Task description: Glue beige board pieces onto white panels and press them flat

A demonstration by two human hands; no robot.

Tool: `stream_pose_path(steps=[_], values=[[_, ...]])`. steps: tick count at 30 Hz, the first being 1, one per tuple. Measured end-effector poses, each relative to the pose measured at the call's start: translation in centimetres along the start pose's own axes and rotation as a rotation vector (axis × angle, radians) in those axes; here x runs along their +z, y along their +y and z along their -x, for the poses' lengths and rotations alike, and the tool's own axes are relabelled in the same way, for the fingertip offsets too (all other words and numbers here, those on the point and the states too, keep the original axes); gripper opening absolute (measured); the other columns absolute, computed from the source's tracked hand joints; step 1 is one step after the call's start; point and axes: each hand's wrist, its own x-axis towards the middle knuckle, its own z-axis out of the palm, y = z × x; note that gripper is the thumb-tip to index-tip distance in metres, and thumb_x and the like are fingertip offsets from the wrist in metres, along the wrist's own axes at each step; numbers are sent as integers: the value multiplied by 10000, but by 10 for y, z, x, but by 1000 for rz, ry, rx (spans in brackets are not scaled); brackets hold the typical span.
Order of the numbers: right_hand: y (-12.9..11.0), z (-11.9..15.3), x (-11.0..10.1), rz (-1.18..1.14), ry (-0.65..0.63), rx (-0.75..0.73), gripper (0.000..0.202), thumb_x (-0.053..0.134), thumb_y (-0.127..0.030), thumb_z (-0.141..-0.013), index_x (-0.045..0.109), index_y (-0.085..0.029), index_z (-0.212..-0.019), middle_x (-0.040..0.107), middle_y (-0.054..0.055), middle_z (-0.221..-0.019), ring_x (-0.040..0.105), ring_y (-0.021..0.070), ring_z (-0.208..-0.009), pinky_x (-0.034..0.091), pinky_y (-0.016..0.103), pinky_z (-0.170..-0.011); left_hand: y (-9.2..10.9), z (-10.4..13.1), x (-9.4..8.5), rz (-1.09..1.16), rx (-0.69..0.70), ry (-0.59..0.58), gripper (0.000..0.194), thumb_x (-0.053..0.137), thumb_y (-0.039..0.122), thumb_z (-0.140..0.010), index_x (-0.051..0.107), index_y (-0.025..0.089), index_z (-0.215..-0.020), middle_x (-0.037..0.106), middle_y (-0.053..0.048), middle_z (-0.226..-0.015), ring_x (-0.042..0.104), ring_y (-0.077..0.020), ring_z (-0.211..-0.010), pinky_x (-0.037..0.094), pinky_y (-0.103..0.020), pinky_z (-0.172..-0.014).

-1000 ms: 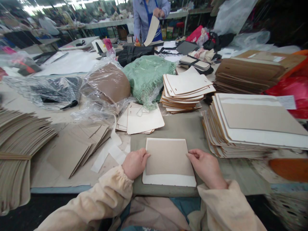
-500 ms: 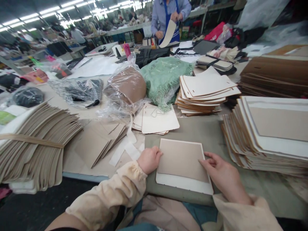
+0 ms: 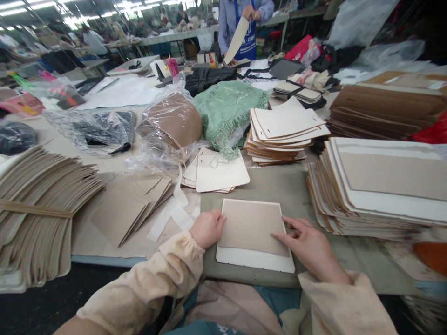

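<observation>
In front of me a beige sheet (image 3: 253,226) lies on top of a slightly larger white panel (image 3: 254,262), whose white strip shows along the near side. My left hand (image 3: 208,228) is closed at the left edge of the two pieces, its fingertips pressed on the border. At the right edge is my right hand (image 3: 307,242), thumb on the beige sheet and the other fingers apart along the panel's side. Both pieces lie flat on the grey-green mat (image 3: 279,184).
Banded beige sheets (image 3: 38,209) stand at left, loose beige sheets (image 3: 129,204) nearer the middle. White panels (image 3: 289,123), a green bundle (image 3: 228,109) and layered panels (image 3: 391,172) lie beyond and right. Across the table a person (image 3: 244,28) holds a pale strip.
The view has shifted, so the table's things sit further left. My right thumb lies slightly further in over the beige sheet. The person across has moved the pale strip slightly.
</observation>
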Motion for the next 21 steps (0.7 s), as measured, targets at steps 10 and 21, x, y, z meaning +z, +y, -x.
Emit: stream_pose_path(steps=[10,21], values=[[-14,12,-10,90,-156,-78,749,769,-364,-619,445,-204,-1275,495,36,-1065,552,164,-789,465,281,-712,2,-1,-2,-19,-3,-18,250,380,302,-926,563,174,-813,686,-77,-755,664,-218,-759,406,-284,-618],[-16,14,-11,93,-160,-100,683,730,-374,-662,446,-210,-1262,488,43,-1060,562,175,-795,466,288,-733,2,-1,-4,-9,9,-28,255,371,294,-922,572,174,-818,683,-80,-760,666,-223,-771,423,-289,-630]])
